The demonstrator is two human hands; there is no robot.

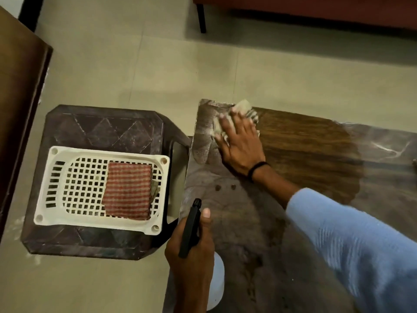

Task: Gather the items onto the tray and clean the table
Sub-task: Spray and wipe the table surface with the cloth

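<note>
**Surface cleaning in progress: items and hand positions**

1. Surface (304,154): rectangular top with a brown wood-grain finish and a glossy sheen. The grain shows sharp and dark in a broad patch beside the wiping hand, and the rest looks hazy and greyish. Two small dark specks (225,188) lie near the left edge.

2. Wiping cloth (243,106): pale, crumpled and soft, at the far left corner of the surface. It is blurred, so the weave cannot be told.

3. Right hand (241,143): palm down on the wiping cloth, fingers spread and nearly straight. The grip is open and pressing flat rather than curled round the cloth. A thin black band (257,169) sits at the wrist. The forearm reaches across the surface in a light blue ribbed sleeve (349,245).

4. Spray bottle (189,231): black plastic trigger head on a white rounded body, held upright over the near left edge of the surface.

5. Left hand (194,251): grip closed round the neck of the spray bottle, with the thumb raised alongside the head.

6. Tray (90,222): off-white moulded plastic, rectangular, with rounded corners, slotted walls and a square-grid perforated floor. It rests on the stool, just left of the surface.

7. Checked cloth (128,190): folded square, woven in red and white, lying in the right half of the tray.

8. Stool (101,129): dark brown plastic seat with clipped corners and an embossed diamond pattern.

9. Floor (135,64): pale matte tiles.
</note>
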